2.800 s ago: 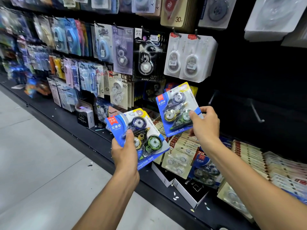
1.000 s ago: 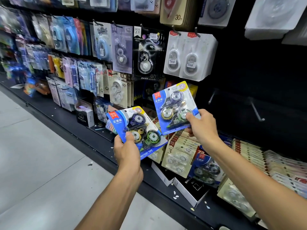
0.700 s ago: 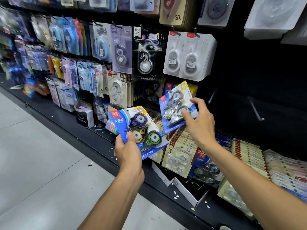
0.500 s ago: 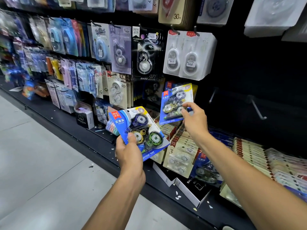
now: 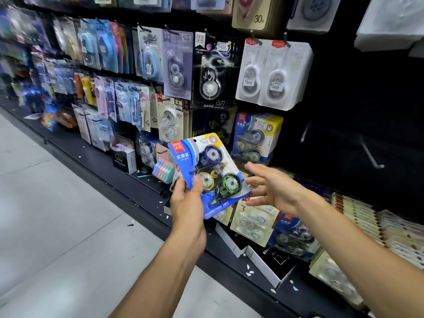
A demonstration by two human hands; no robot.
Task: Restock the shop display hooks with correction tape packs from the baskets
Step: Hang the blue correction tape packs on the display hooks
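Centre of frame: left hand grips a blue card-backed blister pack of three correction tape rollers by its lower left corner, thumb pressed on the clear bubble, pack tilted with its top leaning toward upper left. Right hand just right of it, fingers spread and relaxed, holding nothing, fingertips near the pack's right edge but apart from it. Above right of centre, a matching blue-and-yellow stack of packs hangs on the black display wall. Two bare metal hooks stick out of the dark panel at right. Lower right: more packs lying in rows on the black shelf ledge; whether these sit in baskets cannot be told. Judgement: step in hand is passing the held pack to the free hand for hanging. To do it well, take it near the top edge, keep the small hang hole at the top uncovered, square the card upright, then line hole with hook tip before sliding back.
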